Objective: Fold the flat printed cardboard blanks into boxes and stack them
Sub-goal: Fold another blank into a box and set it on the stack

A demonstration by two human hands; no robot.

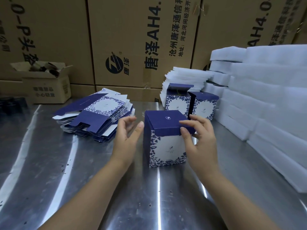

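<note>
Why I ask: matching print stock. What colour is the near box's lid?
The lid is navy with a small white emblem, seen in head view.

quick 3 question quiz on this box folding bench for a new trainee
1. True or false: the pile of flat blanks lies to the right of the near box.
2. What does the right hand pinch? A) the near box's lid B) a flat blank C) nothing
3. How many folded boxes stand behind the near box?

Key: 1 false, the pile lies to its left. 2 A. 3 two.
</note>
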